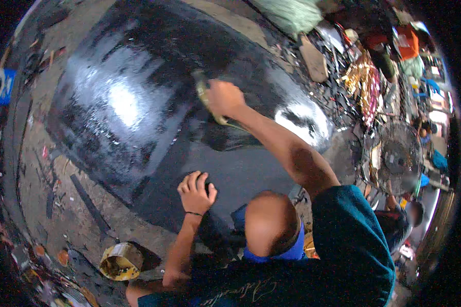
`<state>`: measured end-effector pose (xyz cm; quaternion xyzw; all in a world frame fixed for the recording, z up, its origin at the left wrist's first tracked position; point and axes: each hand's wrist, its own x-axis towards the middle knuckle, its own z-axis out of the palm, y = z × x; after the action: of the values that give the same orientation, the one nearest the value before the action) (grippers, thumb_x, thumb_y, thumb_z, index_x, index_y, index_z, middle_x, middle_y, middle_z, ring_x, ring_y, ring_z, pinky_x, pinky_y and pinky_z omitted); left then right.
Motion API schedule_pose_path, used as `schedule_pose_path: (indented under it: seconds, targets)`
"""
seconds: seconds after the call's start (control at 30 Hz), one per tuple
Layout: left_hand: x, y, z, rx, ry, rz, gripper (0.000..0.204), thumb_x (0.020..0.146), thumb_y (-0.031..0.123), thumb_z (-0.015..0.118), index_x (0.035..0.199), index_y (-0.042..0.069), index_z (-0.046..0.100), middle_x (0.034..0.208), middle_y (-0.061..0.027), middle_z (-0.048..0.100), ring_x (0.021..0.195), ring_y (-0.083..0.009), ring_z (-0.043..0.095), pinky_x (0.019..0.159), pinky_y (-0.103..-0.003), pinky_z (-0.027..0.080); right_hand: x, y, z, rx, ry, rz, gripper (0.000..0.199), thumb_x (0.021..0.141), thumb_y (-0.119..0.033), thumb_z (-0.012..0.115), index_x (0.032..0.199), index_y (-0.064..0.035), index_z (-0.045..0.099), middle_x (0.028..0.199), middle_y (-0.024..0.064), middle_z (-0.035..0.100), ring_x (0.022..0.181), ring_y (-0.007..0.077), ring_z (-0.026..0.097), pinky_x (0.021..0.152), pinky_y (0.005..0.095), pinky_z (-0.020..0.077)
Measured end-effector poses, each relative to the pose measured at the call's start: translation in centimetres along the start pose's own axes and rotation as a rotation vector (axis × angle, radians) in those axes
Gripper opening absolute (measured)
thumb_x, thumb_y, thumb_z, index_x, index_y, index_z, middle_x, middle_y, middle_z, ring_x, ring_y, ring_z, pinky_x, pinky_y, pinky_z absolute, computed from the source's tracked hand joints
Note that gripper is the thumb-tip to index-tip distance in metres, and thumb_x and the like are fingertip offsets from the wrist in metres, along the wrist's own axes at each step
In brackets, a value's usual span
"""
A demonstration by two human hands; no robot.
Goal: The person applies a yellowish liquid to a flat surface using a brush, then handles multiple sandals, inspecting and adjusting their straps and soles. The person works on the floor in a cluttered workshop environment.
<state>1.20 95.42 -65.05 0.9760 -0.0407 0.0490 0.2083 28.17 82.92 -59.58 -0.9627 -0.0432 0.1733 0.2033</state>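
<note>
round tin (pixel 121 261) on floor | standing fan (pixel 394 158) at right | green sack (pixel 291 14) at top

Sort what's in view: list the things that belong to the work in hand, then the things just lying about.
In the work: right hand gripping a yellowish cloth; the large glossy black panel it rubs; left hand pressed flat on the panel.

Lying about: round tin on the ground; standing fan; green sack; gold foil bundle.

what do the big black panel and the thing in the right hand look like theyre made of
The black panel looks like painted sheet metal: curved, wet-glossy with bright glare, duller near the left hand. The yellowish pad gripped in the right hand seems soft, perhaps cloth or abrasive paper; too blurred to tell.
</note>
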Motion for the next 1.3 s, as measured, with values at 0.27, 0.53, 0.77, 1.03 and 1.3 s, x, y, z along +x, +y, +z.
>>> schedule_pose_path:
  seconds: [0.27,0.53,0.77,1.03,1.3]
  targets:
    - [-1.0,-0.7,1.1,-0.105,0.118,0.113,0.018,0.071,0.020,0.068,0.087,0.016,0.060,0.094,-0.0001,0.056,0.092,-0.0225,0.053,0.083,-0.036,0.041,-2.6,-15.6,9.2,-0.594,-0.245,-1.239,0.020,0.074,-0.019,0.060,0.093,-0.0191,0.068,0.088,0.0038,0.067,0.088,0.0231,0.064,0.079,0.0451,0.0475]
    - [-0.9,-0.4,0.9,-0.113,0.101,0.083,0.015,0.072,0.018,0.065,0.085,0.015,0.060,0.092,-0.0018,0.056,0.090,-0.0236,0.051,0.081,-0.038,0.039,-3.4,12.7,-6.0,-0.648,-0.506,-1.060,0.044,0.076,-0.006,0.052,0.114,-0.0271,0.058,0.108,-0.0028,0.056,0.107,0.0187,0.051,0.096,0.0457,0.0330]
    - [-1.0,0.6,1.0,-0.027,0.080,0.112,0.015,0.075,0.016,0.063,0.088,0.012,0.058,0.098,-0.0063,0.055,0.095,-0.0282,0.049,0.086,-0.043,0.037,-19.9,33.6,-9.9,-0.412,-0.459,-0.461,0.074,0.055,0.004,0.058,0.124,-0.0223,0.052,0.120,0.0020,0.056,0.114,0.0246,0.050,0.100,0.0441,0.0352]
    - [-0.8,0.7,-3.0,-0.073,-0.190,0.246,0.019,0.079,0.013,0.061,0.096,0.007,0.058,0.105,-0.0083,0.055,0.102,-0.0278,0.050,0.087,-0.041,0.040,-29.9,31.3,-12.1,0.509,0.442,0.248,0.029,0.086,-0.011,0.056,0.112,0.0016,0.052,0.094,0.0089,0.061,0.085,0.0137,0.053,0.078,0.0299,0.0447]
    - [-0.5,-2.3,-12.5,0.000,-0.374,0.482,0.011,0.077,0.015,0.065,0.084,0.007,0.060,0.093,-0.0050,0.058,0.089,-0.0240,0.055,0.076,-0.039,0.044,-25.6,37.0,-6.9,-0.025,0.245,0.442,0.038,0.078,-0.023,0.061,0.105,0.0031,0.054,0.092,0.0255,0.062,0.087,0.0377,0.062,0.076,0.0463,0.0457]
